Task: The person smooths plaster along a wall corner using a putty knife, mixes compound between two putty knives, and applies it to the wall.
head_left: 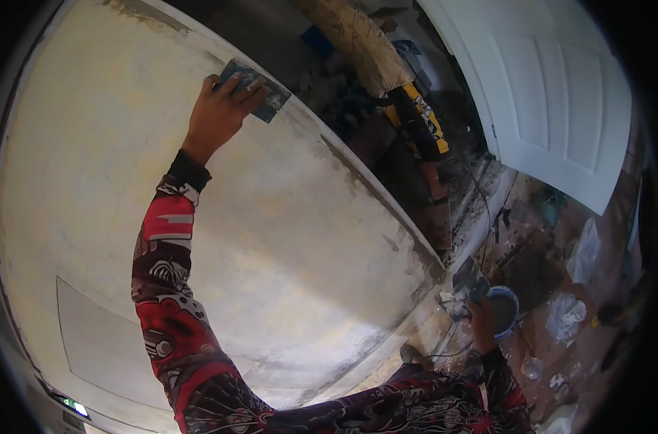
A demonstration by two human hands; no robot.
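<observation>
The person's left arm, in a red, black and grey patterned sleeve (166, 289), stretched up across a pale wall (293, 210), and the left hand (222, 112) gripped a blue-grey spreader (272, 101), with the fingers spread over its back. The spreader sat at the upper part of the wall, close by its long edge, tilted in the view; it appeared to lie against the surface, and its back was smeared with whitish residue. Grey, rough patches showed along that edge, and the middle of the wall was mottled cream and yellowish. Low on the right, the right hand (482, 325) was closed on a dark flat blade (472, 278), its grip partly hidden in shadow. Pale paste (452, 298) showed just beside the blade. A round bucket (516, 311) with a bluish rim stood next to the right hand; whether the two touched could not be told. Beyond the wall's edge was another person, wearing black-and-yellow shorts (419, 123), a bare leg visible below them. A white panelled door (553, 108) stood on the right, and on the stained floor beneath it lay a crumpled plastic bag (566, 318) among other scattered litter.
</observation>
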